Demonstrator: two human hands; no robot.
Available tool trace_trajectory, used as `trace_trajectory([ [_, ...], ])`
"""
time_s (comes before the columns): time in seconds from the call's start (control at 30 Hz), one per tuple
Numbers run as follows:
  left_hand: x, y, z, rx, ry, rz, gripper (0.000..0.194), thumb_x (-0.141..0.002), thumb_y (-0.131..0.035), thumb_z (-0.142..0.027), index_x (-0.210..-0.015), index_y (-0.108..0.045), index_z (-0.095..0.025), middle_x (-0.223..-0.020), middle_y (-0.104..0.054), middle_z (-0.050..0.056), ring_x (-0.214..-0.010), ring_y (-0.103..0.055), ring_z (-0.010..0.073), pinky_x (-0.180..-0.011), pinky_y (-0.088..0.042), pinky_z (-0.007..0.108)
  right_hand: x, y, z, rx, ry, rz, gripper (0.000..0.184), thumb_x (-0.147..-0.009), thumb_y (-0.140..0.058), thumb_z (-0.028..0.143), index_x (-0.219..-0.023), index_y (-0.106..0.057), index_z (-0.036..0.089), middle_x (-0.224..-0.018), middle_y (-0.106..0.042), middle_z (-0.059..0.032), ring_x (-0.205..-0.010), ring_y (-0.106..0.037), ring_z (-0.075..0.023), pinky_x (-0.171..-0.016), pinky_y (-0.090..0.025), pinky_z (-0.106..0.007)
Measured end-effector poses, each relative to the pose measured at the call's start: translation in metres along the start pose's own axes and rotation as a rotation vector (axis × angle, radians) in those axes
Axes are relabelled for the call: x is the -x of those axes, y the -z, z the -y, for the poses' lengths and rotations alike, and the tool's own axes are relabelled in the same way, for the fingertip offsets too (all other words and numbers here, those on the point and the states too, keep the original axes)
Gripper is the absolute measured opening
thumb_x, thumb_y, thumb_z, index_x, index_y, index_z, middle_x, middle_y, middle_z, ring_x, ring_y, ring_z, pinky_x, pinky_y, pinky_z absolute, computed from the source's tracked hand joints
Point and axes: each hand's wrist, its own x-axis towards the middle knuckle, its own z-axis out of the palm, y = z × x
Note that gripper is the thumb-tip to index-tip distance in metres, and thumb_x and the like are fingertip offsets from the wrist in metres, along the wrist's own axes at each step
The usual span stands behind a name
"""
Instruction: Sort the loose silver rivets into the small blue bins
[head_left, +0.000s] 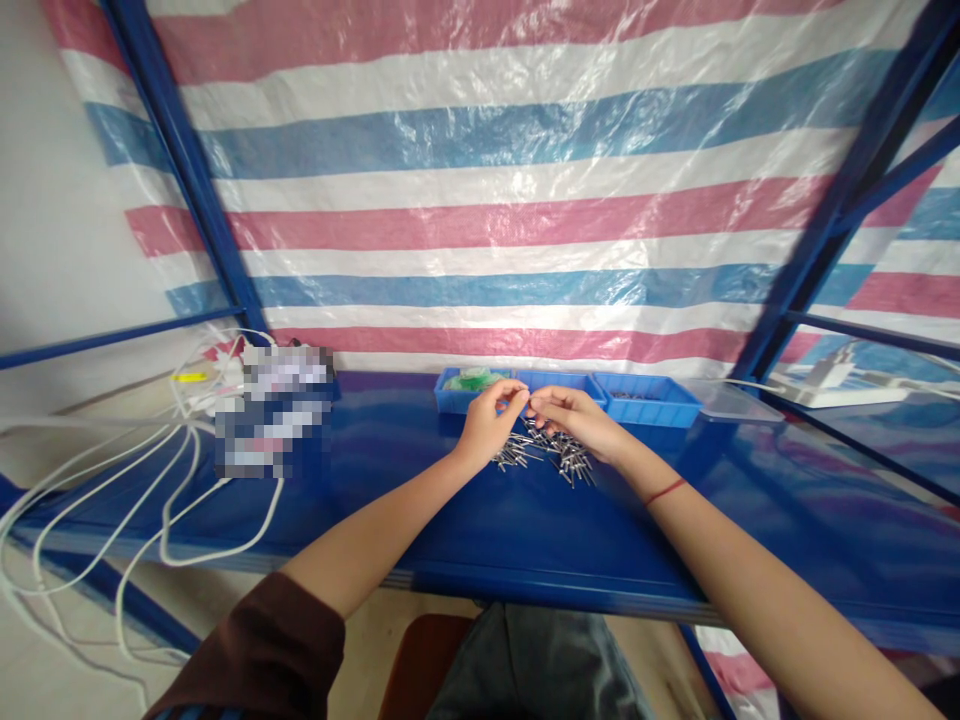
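Observation:
My left hand [493, 416] and my right hand [574, 416] meet fingertip to fingertip above the blue table. Both are closed in a pinch, and whatever lies between the fingers is too small to make out. Just beneath them spreads a loose pile of thin silvery metal pins, perhaps rivets [574, 463]. Behind my hands stand three blue plastic bins in a row. The left bin [450, 402] holds something green and filmy. My hands partly cover the middle bin [562, 381]. Small dark pieces lie in the right bin [652, 410].
White cables [195, 470] loop over the table's left side beside a blurred-out patch. To the right are a clear plastic lid [731, 402] and a white power strip [855, 392]. Blue metal posts [176, 150] frame a striped plastic sheet [480, 230] behind the table [390, 500].

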Motion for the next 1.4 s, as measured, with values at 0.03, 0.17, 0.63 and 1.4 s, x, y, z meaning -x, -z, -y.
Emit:
trace_trajectory([
  [0.03, 0.000, 0.000, 0.000, -0.001, -0.002, -0.002, 0.016, -0.084, -0.052, -0.030, -0.091, -0.061, -0.019, -0.092, -0.067, 0.003, -0.085, -0.062, 0.0148, -0.074, -0.047, 0.025, 0.000, 0.000, 0.000, -0.011, 0.012, -0.028, 0.034, -0.068, -0.066, 0.046, -0.083, -0.060, 0.017, -0.080, -0.064, -0.0038, -0.063, -0.056, -0.0111, -0.053, -0.043, -0.023],
  [0.17, -0.001, 0.000, 0.000, -0.023, 0.014, 0.007, 0.015, -0.085, -0.051, -0.028, -0.092, -0.060, -0.019, -0.093, -0.066, 0.003, -0.086, -0.060, 0.0150, -0.072, -0.046, 0.025, -0.001, 0.001, 0.005, 0.019, 0.090, -0.133, 0.036, -0.065, -0.067, 0.047, -0.084, -0.060, 0.017, -0.071, -0.061, -0.0012, -0.061, -0.055, -0.0121, -0.052, -0.041, -0.024],
  [0.63, 0.014, 0.003, 0.001, -0.597, -0.166, 0.492, 0.038, -0.083, -0.048, -0.052, -0.113, -0.058, -0.030, -0.119, -0.056, 0.004, -0.117, -0.041, 0.0272, -0.094, -0.034, 0.046, 0.005, 0.076, -0.002, 0.778, 0.080, -0.827, 0.026, -0.081, -0.047, 0.033, -0.084, -0.064, 0.014, -0.085, -0.065, -0.0163, -0.081, -0.057, -0.0262, -0.078, -0.039, -0.042],
  [1.4, 0.005, 0.001, 0.011, -0.465, -0.142, 0.254, 0.020, -0.090, -0.043, -0.029, -0.090, -0.061, -0.020, -0.086, -0.064, 0.001, -0.080, -0.058, 0.0146, -0.073, -0.042, 0.026, 0.003, 0.026, 0.011, 0.715, 0.228, 0.007, 0.028, -0.083, -0.047, 0.036, -0.085, -0.067, 0.017, -0.084, -0.069, -0.0038, -0.075, -0.062, -0.0168, -0.068, -0.047, -0.029],
])
